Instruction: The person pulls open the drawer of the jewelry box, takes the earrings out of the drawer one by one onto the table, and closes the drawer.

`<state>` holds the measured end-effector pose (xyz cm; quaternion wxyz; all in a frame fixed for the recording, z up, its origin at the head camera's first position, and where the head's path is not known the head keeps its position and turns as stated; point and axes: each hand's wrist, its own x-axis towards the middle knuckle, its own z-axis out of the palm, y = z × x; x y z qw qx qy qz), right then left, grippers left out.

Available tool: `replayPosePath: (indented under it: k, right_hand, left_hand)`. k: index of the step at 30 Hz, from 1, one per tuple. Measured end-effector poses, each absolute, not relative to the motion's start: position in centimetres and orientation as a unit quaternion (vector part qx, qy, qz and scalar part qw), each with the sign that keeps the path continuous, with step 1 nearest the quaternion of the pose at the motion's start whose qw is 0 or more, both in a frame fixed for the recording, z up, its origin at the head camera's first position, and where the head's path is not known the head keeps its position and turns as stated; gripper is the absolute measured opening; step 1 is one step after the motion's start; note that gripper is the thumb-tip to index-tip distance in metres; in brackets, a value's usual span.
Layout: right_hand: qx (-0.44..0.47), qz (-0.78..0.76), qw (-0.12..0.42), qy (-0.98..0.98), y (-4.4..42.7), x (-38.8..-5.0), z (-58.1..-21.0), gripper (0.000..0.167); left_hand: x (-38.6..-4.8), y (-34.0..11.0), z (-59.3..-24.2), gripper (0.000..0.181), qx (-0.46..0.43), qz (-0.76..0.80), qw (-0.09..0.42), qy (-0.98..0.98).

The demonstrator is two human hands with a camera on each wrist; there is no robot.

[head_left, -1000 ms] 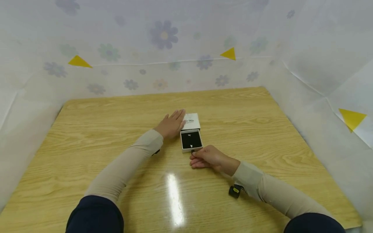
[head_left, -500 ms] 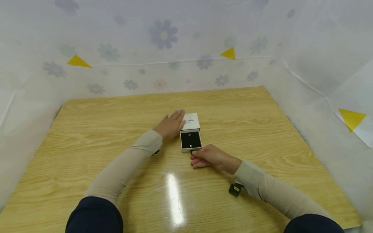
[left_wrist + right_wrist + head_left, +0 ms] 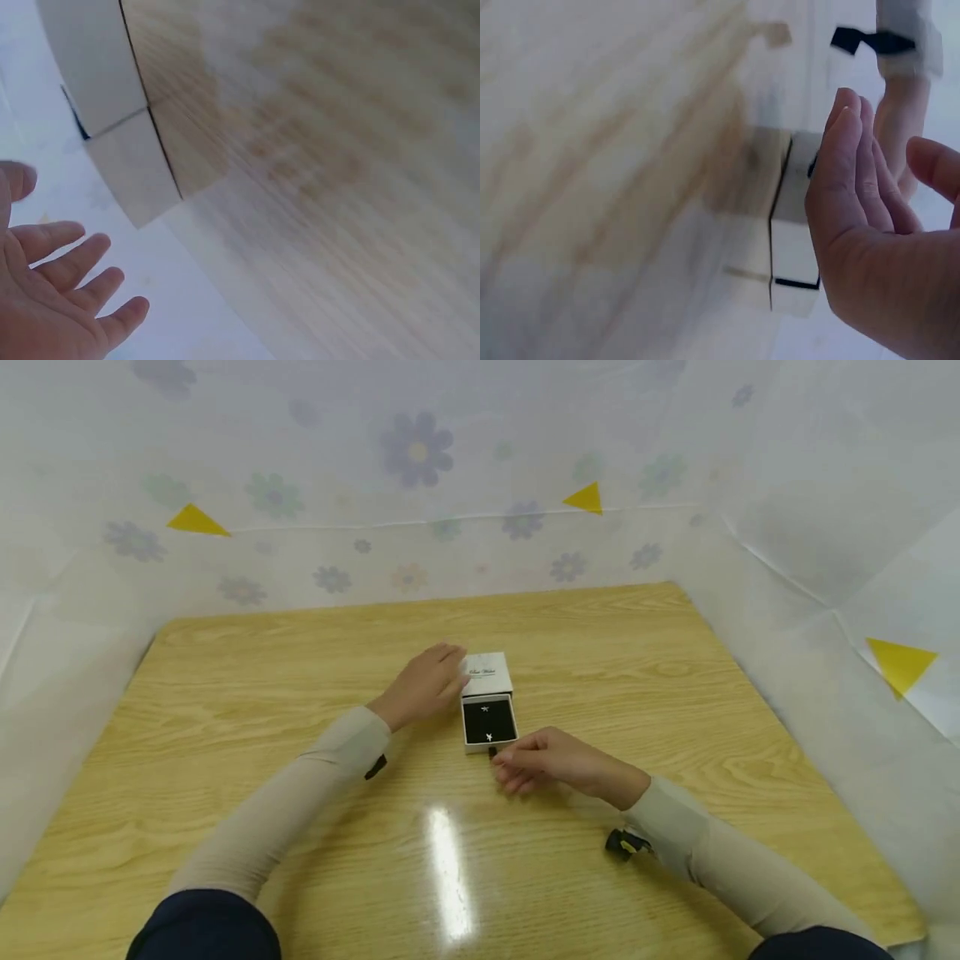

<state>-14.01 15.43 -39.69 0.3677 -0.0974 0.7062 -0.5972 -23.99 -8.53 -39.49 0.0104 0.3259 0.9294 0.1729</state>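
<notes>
The left hand (image 3: 423, 685) is relaxed, its fingers lightly bent and holding nothing, just beside the left edge of the white cover (image 3: 487, 685). The right hand (image 3: 566, 766) has its fingers extended and close together, thumb apart, with nothing seen in its grasp; its fingertips are just beside the black tab (image 3: 492, 752), and whether they touch it I cannot tell.

Between the two hands lies the small box: the cover on the far side, the drawer (image 3: 480, 748) standing out of it toward the person. The long axis of the pair runs away from the person, past the left fingers at the far end and the right fingertips at the near end. So the left hand is nearer the cover, the right nearer the drawer and its tab. In the drawer, a black pad (image 3: 480, 727) bears two small star-shaped pieces (image 3: 489, 737), one near the right fingertips, one farther away.

From above, the left fingers seem to meet the cover; the left wrist view shows a gap between them and the box's side walls. Only the head view shows the pad and star-shaped pieces. The right wrist view shows the right thumb clear of its fingers.

Around both hands spreads the wooden table (image 3: 300, 652); beyond them hangs a flowered sheet (image 3: 285, 556).
</notes>
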Motion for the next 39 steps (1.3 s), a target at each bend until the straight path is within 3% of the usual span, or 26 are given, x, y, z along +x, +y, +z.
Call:
replayPosePath:
  k: [3,9,32,39]
  right_hand:
    - [-0.122,-0.595,0.348,0.714,16.1,-14.3,-39.1,0.041]
    - [-0.125,-0.598,0.331,0.719,16.8,-15.1,-38.8,0.042]
    - [-0.110,-0.644,0.340,0.677,17.5,-15.7,-38.9,0.044]
    - [-0.133,-0.614,0.308,0.714,17.3,-16.5,-38.9,0.040]
  left_hand:
    - [-22.1,-9.6,-39.2,0.059,0.340,0.191,-0.001,0.921]
    - [-19.6,-10.3,-39.7,0.074,0.339,0.197,0.027,0.919]
    - [-19.2,-9.7,-40.9,0.077,0.335,0.209,0.037,0.918]
    - [-19.3,-9.5,-40.7,0.076,0.334,0.204,0.044,0.919]
